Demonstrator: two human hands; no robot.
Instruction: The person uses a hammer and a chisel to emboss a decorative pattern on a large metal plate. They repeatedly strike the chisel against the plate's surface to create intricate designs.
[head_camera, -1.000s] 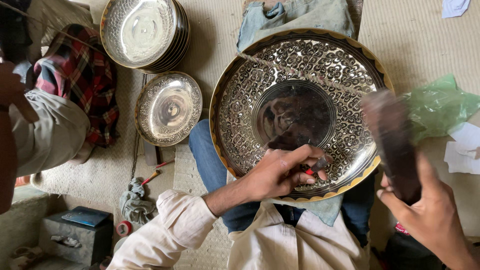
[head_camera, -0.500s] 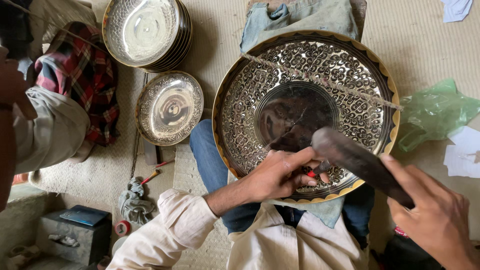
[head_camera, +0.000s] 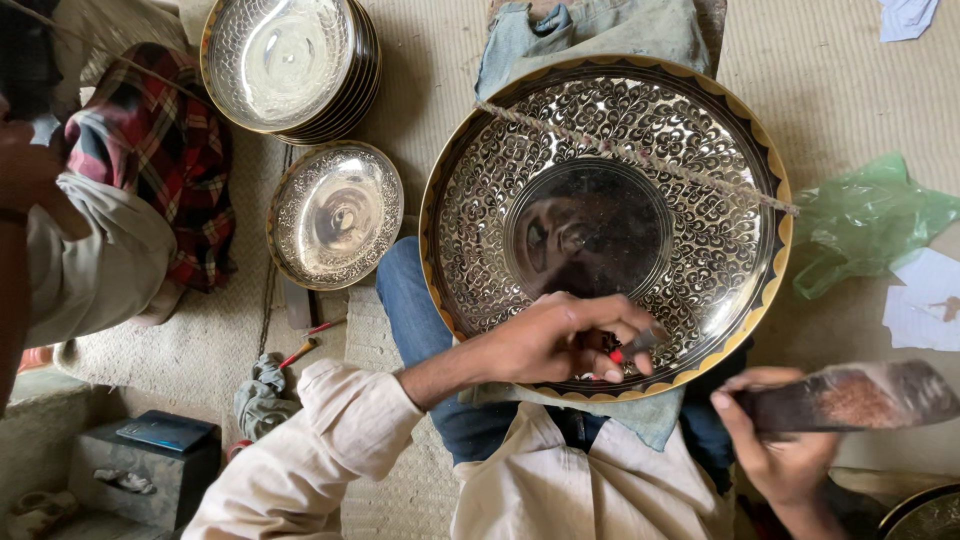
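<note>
Your right hand (head_camera: 785, 450) had just brought its dark wooden mallet (head_camera: 850, 395) down and outward: a second earlier it stood raised and blurred over the right rim of the big engraved tray (head_camera: 470, 160), half a second earlier it slanted across that rim, and at this moment it lay nearly level, clear of the tray, just off its lower right edge. By my judgement that was the end of one swing, with the stroke on the punch not yet landed or just drawn back; the pictures did not show which.

Your left hand (head_camera: 565, 340) had not shifted in that time. It was closed narrowly, fingertips pinched on a small red-tipped punch (head_camera: 632, 350) set against the patterned band at the tray's lower edge, forearm coming in from the lower left in a pale sleeve (head_camera: 300, 460). The right hand was wrapped firmly round the mallet's near end, wrist low by your lap.

The tray rested tilted on your knees, a cord (head_camera: 640, 155) stretched across its face. A smaller tray (head_camera: 335, 212) and a stack of trays (head_camera: 285, 62) lay on the matted floor to your left, well apart from your hands, and a green plastic bag (head_camera: 870, 220) lay on the floor to your right.
</note>
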